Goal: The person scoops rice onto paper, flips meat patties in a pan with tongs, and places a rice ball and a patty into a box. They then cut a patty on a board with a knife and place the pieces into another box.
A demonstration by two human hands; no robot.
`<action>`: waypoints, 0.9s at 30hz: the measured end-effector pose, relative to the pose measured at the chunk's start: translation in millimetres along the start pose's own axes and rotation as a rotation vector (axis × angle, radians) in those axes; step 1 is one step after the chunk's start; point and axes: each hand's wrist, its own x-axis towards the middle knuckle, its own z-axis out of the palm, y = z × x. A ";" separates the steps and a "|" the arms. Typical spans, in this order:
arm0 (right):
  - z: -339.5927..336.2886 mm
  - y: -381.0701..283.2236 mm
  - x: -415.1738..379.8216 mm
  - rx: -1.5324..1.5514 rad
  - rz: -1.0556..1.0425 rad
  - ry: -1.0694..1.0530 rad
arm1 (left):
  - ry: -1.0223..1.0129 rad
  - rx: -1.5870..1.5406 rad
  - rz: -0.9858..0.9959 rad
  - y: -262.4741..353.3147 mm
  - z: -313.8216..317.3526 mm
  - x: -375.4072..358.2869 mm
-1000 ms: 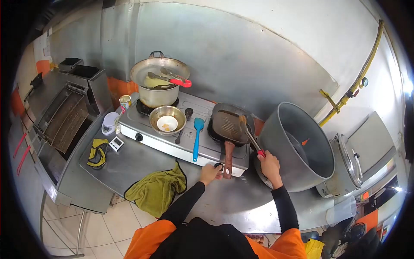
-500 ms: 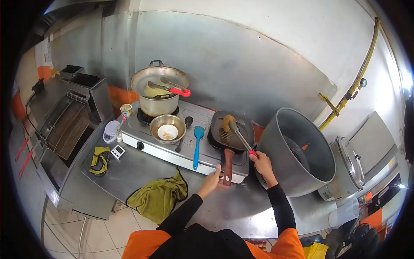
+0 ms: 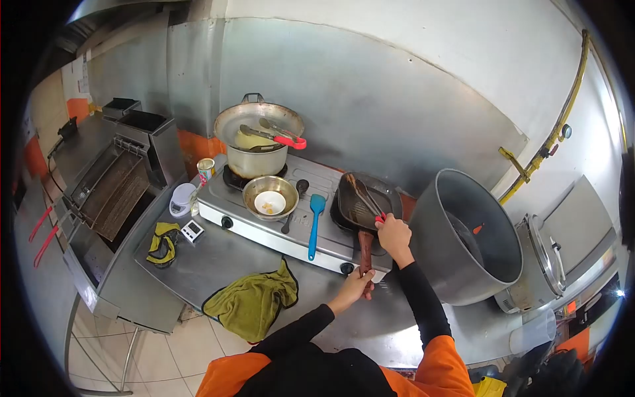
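Note:
My left hand (image 3: 355, 287) is closed round the end of the wooden handle (image 3: 366, 251) of a dark square grill pan (image 3: 380, 190), which sits on the right burner of the stove. In my right hand (image 3: 395, 238) are metal tongs (image 3: 365, 198) with red grips, reaching down into the pan from its front right. A brown piece of food (image 3: 351, 181) shows at the tongs' tips by the pan's left wall. A blue silicone brush (image 3: 315, 225) lies on the stove top left of the pan.
Left on the stove (image 3: 246, 225) stand a pot (image 3: 258, 161) with tongs on top and a steel bowl (image 3: 270, 186). A large grey pot (image 3: 430, 255) is close to my right arm. A green cloth (image 3: 248, 304) lies at the counter's front edge.
My left hand has closed round the end of the pan handle. My right hand has turned the tongs and lowered the brown food toward the pan's left side. The view has shifted slightly.

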 end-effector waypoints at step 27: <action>15.8 56.7 23.4 0.990 0.422 -0.414 | 0.009 -0.080 0.064 -4.8 2.8 2.5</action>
